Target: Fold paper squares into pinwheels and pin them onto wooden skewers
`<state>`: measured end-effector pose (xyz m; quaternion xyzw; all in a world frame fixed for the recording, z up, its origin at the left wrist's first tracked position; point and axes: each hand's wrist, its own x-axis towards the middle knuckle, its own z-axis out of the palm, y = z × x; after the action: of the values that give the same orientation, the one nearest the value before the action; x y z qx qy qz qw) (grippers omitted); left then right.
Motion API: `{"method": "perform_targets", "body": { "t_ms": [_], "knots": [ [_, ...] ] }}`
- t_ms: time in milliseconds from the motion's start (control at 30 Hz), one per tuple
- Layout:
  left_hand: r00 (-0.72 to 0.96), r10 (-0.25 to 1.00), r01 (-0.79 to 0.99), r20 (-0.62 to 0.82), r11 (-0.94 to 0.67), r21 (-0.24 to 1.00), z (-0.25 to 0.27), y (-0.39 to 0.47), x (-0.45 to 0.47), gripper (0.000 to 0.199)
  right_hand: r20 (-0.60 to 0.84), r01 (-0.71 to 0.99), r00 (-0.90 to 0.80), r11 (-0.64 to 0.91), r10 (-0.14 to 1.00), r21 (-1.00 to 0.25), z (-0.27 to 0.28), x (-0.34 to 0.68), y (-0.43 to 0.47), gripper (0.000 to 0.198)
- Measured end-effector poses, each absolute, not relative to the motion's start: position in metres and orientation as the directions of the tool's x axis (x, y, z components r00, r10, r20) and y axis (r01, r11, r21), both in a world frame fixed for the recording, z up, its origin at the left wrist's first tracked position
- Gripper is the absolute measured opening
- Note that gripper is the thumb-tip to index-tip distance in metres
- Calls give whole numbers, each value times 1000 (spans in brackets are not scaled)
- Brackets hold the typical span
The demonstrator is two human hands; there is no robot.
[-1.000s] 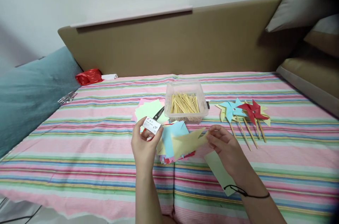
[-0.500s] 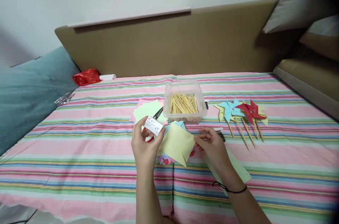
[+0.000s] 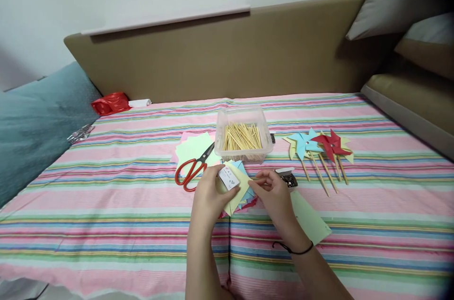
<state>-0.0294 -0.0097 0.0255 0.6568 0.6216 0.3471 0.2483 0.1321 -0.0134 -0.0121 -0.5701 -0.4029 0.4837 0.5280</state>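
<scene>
My left hand (image 3: 205, 193) is closed around a small white printed box (image 3: 228, 178), thumb on one end and fingers on the other. The thumb and fingertips of my right hand (image 3: 275, 193) pinch the right corner of a pale yellow paper sheet (image 3: 243, 190). Both hands are over a stack of coloured papers (image 3: 247, 204), mostly covered by the sheet. Red-handled scissors (image 3: 193, 172) lie left of my left hand, blades toward the upper right. Beyond my right hand sits an open little box of dark metal pieces (image 3: 288, 179), partly hidden.
A clear plastic tub (image 3: 244, 152) of wooden sticks stands behind the hands. To the right lie paper pinwheels on sticks, one blue (image 3: 305, 144), one red (image 3: 332, 144). Green sheets lie left (image 3: 193, 147) and right (image 3: 312, 219). A red bag (image 3: 111, 103) is far left.
My left hand has moved right and lower with the white box, uncovering the scissors. The box now overlaps the yellow sheet, and my right hand still pinches the sheet's corner.
</scene>
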Motion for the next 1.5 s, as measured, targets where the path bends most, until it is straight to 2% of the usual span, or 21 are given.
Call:
{"method": "perform_targets", "body": {
  "t_ms": [167,300,433,500,567,667,800,900,1000,1067,1167,1300,1400,1500],
  "knots": [
    [-9,986,759,166,-101,644,28,-9,-28,47,-105,-15,233,-105,967,-994,-15,130,-11,31],
    [-44,997,825,63,1,565,27,-6,-28,58,-98,16,230,-105,968,-994,-4,136,-13,29],
    [-35,999,840,-36,49,540,25,-6,-28,61,-69,-69,381,-46,922,-997,13,170,-19,28],
    [-34,999,830,-38,50,555,25,-6,-29,61,-77,-46,469,-62,880,-997,14,199,-22,29],
    [-38,999,802,-5,33,596,24,-7,-29,61,-122,22,491,-152,863,-988,7,230,-25,31],
    [-47,998,759,29,17,651,24,-8,-30,60,-186,269,381,-301,906,-915,-13,267,-30,31],
    [-51,997,740,51,4,673,24,-6,-29,60,-236,472,232,-321,944,-821,-35,277,-35,19],
    [-65,995,738,77,-4,674,23,-3,-28,67,-267,597,196,-331,944,-731,-39,266,-36,19],
    [-52,998,738,36,14,675,16,-1,-31,75,-286,651,141,-307,948,-694,-39,261,-34,18],
    [-15,999,718,28,-9,696,10,-1,-36,73,-291,627,57,-261,955,-734,-39,263,-32,17],
    [37,988,683,151,-136,718,2,-4,-42,75,-269,564,-42,-199,962,-801,-38,271,-33,28],
    [-67,950,632,305,-196,749,11,-16,-47,58,-186,454,-111,-117,976,-884,-24,277,-42,36],
    [-207,886,563,414,-239,791,31,-26,-47,43,-87,285,-17,-79,996,-955,-5,275,-60,39],
    [-270,866,498,420,-248,831,55,-36,-42,36,-69,108,152,-86,986,-990,8,273,-93,35]
  ]
}}
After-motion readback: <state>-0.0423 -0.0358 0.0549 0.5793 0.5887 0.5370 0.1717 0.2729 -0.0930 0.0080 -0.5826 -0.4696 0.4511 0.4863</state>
